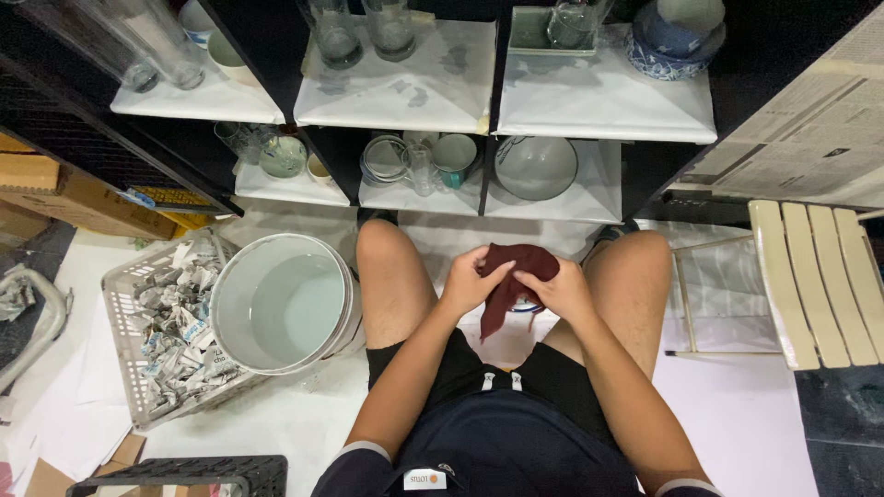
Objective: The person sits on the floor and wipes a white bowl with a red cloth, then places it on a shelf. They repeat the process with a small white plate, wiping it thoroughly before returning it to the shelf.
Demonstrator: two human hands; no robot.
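Dark red cloth in both my hands, between my knees.

My left hand (470, 281) and right hand (562, 290) both grip the dark red cloth (511, 271), which covers some small object I cannot identify. At my left stand a white bucket (285, 304) of water and a basket (124, 304) of crumpled newspaper.

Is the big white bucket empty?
No, the white bucket beside the person's knee has water in it, filling a good part of it.
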